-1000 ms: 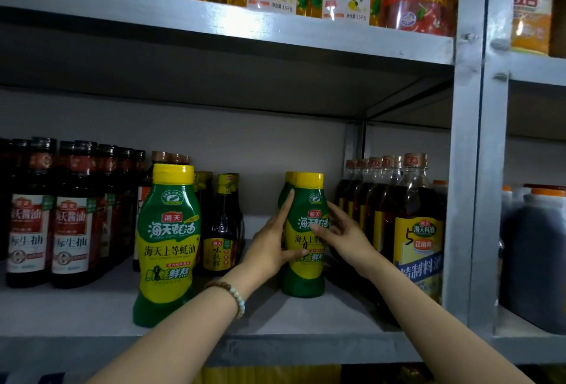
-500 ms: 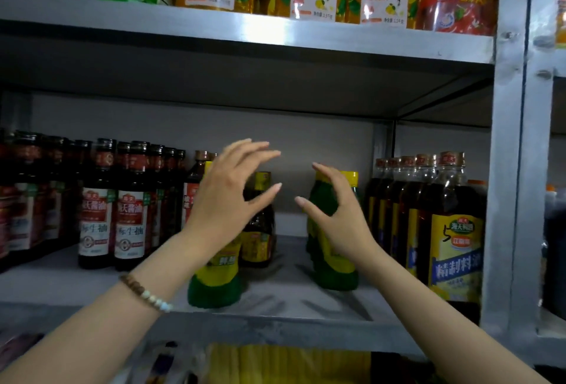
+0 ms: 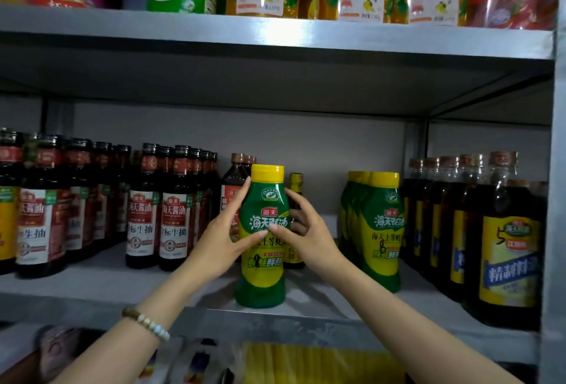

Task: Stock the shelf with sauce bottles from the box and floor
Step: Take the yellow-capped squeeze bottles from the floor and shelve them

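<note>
A green and yellow oyster sauce bottle (image 3: 262,273) with a yellow cap stands upright near the front edge of the grey metal shelf (image 3: 101,284). My left hand (image 3: 225,238) grips its left side, thumb across the label. My right hand (image 3: 306,232) grips its right side, fingers curled behind it. To the right, a short row of the same green bottles (image 3: 381,230) runs toward the back of the shelf.
Dark soy sauce bottles (image 3: 171,215) fill the left of the shelf. Tall dark bottles with yellow labels (image 3: 508,249) stand at the right, by the steel upright (image 3: 552,230). Small dark bottles stand behind the held one. Detergent bottles line the shelf above.
Both hands left the bottle in the right-hand row, moved left, and now hold the single green bottle at the shelf front. The view shifted left.
</note>
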